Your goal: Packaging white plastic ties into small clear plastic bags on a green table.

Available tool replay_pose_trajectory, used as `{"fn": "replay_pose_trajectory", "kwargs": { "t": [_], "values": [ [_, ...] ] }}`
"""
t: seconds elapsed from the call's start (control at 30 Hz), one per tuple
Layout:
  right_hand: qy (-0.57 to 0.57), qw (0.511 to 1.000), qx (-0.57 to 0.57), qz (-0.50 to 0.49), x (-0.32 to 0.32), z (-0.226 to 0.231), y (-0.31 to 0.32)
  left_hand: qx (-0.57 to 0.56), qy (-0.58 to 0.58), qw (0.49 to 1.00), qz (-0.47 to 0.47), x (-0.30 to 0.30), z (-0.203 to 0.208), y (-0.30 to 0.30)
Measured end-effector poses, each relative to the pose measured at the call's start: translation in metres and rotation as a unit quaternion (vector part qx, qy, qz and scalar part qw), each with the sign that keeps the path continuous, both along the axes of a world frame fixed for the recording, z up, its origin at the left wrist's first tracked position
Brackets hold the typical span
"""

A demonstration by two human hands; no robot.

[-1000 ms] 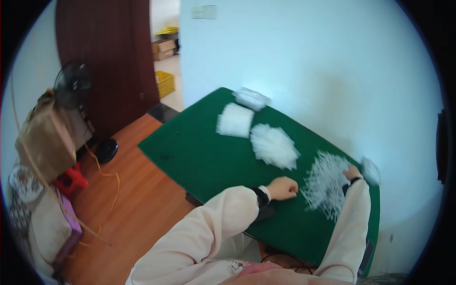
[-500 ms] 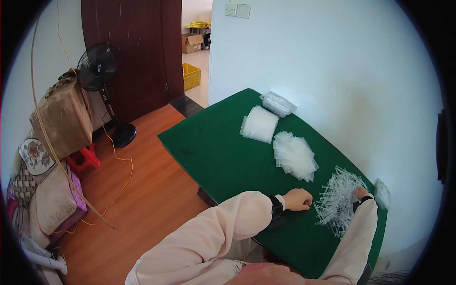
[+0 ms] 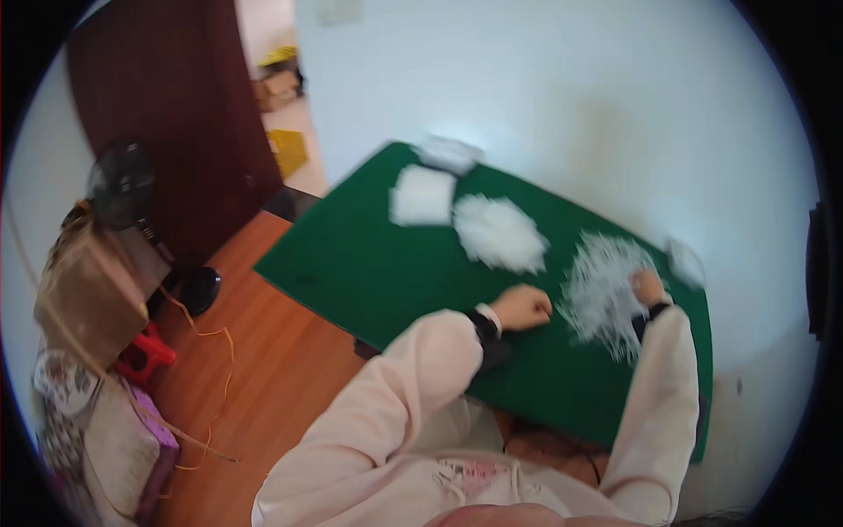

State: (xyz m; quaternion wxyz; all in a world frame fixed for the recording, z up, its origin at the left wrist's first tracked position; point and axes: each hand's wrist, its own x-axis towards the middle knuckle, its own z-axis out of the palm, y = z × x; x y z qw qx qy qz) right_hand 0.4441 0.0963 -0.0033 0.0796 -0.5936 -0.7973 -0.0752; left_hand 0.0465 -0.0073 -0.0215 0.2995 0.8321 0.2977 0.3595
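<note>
A heap of thin, clear, strip-like plastic pieces (image 3: 601, 285) lies on the right part of the green-covered table (image 3: 351, 263). At the heap's right edge, my right hand (image 3: 648, 286) has its fingers drawn together; blur hides what they hold, if anything. Left of the heap, my left hand (image 3: 524, 307) rests low over the cloth with its fingers curled closed, and anything inside them is hidden. Beyond it is a fanned pile of flat translucent bags (image 3: 500, 233). A neater stack of similar bags (image 3: 423, 196) lies farther left.
A clear plastic bundle (image 3: 450, 153) sits at the table's far edge, and another clear packet (image 3: 686, 263) lies by the wall on the right. On the floor to the left are a black fan (image 3: 123, 184), a cardboard box (image 3: 92, 290) and a red stool (image 3: 145, 353).
The whole view has shifted and blurred, with the table appearing higher and farther left. Both hands keep about the same places beside the heap, the left still curled.
</note>
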Motion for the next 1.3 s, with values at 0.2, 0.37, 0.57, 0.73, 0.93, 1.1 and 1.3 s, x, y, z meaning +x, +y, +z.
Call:
{"fn": "replay_pose_trajectory", "kwargs": {
  "t": [0.2,0.37,0.57,0.73,0.93,1.1,1.3],
  "values": [
    [0.142,0.987,0.075,-0.017,-0.056,0.044,-0.027,-0.047,-0.008,0.999,0.0,-0.013,-0.004,0.009],
    [0.175,0.984,-0.003,-0.026,-0.085,0.068,-0.075,-0.068,0.034,0.997,0.015,-0.011,-0.003,0.009],
    [0.08,0.995,0.028,0.054,-0.112,0.075,-0.124,-0.079,0.034,0.996,0.004,-0.011,-0.002,0.004],
    [0.062,0.995,0.031,0.066,-0.126,0.071,-0.156,-0.081,0.022,0.996,-0.002,-0.01,-0.002,0.004],
    [0.061,0.995,0.032,0.072,-0.132,0.083,-0.184,-0.084,0.016,0.996,-0.014,-0.01,-0.005,0.005],
    [0.109,0.993,0.016,0.046,-0.121,0.105,-0.229,-0.073,0.024,0.997,-0.011,-0.011,-0.003,0.003],
    [0.434,0.899,-0.018,-0.062,-0.104,0.073,-0.27,-0.071,0.036,0.997,-0.002,-0.011,0.0,0.003]
  ]
}}
